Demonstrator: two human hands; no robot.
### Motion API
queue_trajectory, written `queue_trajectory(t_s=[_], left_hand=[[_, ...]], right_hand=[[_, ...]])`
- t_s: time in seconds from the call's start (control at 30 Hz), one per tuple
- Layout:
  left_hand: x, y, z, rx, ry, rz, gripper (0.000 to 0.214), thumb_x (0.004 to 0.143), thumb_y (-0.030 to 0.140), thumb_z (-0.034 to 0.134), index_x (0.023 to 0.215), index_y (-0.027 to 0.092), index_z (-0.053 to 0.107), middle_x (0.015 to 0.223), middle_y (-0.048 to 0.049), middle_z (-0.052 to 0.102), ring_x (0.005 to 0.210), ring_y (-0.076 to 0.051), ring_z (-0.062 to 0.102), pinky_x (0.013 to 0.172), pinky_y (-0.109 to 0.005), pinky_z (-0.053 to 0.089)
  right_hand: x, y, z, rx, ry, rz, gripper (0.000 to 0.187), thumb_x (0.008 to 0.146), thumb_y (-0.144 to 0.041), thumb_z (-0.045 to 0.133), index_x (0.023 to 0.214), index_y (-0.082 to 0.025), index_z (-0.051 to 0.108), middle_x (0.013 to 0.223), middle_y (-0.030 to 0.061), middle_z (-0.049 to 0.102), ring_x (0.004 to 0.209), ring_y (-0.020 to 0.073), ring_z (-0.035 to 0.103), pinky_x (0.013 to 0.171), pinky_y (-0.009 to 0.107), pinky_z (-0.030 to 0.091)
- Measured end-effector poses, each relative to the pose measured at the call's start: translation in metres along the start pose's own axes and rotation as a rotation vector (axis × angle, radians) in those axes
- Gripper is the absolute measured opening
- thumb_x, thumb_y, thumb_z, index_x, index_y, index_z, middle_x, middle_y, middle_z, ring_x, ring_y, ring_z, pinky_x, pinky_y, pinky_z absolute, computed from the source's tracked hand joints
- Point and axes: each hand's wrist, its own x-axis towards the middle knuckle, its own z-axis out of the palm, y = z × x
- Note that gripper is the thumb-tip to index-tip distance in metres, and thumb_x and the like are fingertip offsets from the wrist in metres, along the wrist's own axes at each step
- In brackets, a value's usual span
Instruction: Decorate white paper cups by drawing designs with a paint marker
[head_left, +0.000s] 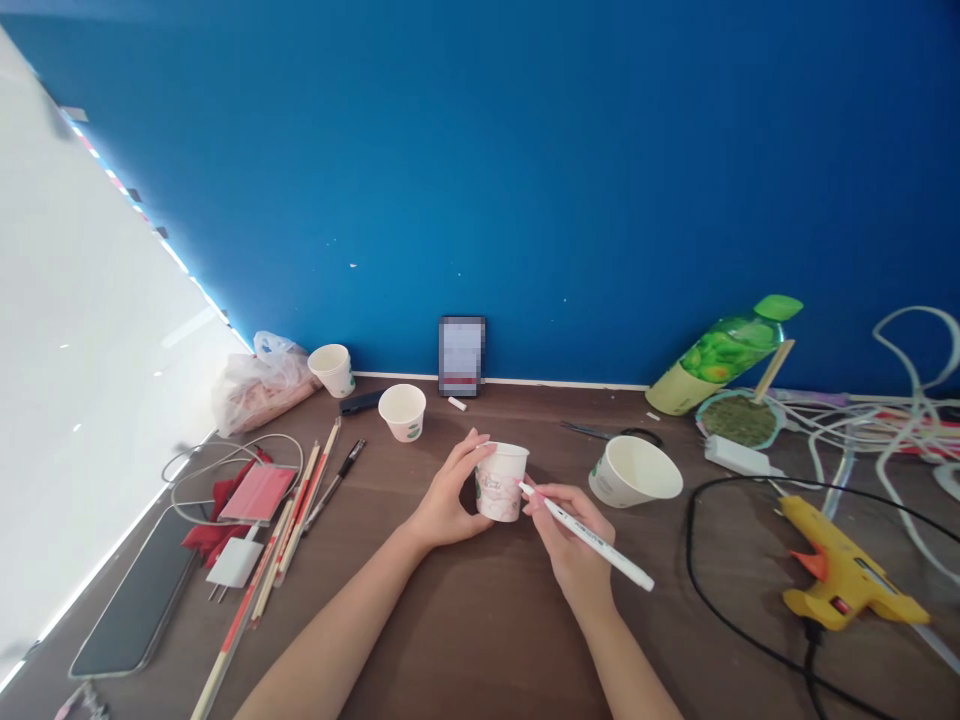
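Note:
A white paper cup (501, 485) with a pinkish pattern and green marks stands upright on the dark wooden table. My left hand (451, 492) is wrapped round its left side, the thumb low and the fingers near the rim. In my right hand (576, 540) is a white marker (592, 543), pinched near its front end. The marker's tip is at the cup's right side; whether it touches the wall I cannot tell. A small white cap (457, 404) lies behind the cup.
Other paper cups (402, 412) stand around, one to the right (634, 472). At right lie a yellow glue gun (847, 565), scissors (611, 432), a leaning bottle (716, 360) and cables. At left are a phone (139, 590), chopsticks (296, 510) and a black pen (335, 486).

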Motion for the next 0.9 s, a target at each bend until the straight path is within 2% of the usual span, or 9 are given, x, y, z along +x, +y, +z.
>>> queue_trajectory(t_s=[0.2, 0.9], left_hand=[[-0.0002, 0.0003, -0.0001, -0.003, -0.006, -0.007, 0.086, 0.068, 0.011, 0.072, 0.142, 0.03, 0.033, 0.15, -0.0113, 0.036, 0.145, -0.034, 0.027, 0.115, -0.055, 0.032], [-0.0001, 0.0011, -0.0004, -0.005, 0.0, -0.035, 0.084, 0.068, 0.012, 0.072, 0.142, 0.028, 0.034, 0.15, -0.0117, 0.036, 0.145, -0.035, 0.027, 0.115, -0.055, 0.032]], right_hand=[[0.0, 0.0034, -0.0002, -0.022, 0.05, 0.04, 0.018, 0.075, -0.036, 0.071, 0.079, -0.019, 0.066, 0.07, 0.007, 0.075, 0.065, 0.0215, 0.074, 0.061, 0.031, 0.061], [0.003, 0.0076, -0.0037, -0.042, 0.088, 0.124, 0.017, 0.07, -0.034, 0.071, 0.072, -0.019, 0.064, 0.062, 0.0049, 0.072, 0.057, 0.0191, 0.069, 0.05, 0.026, 0.052]])
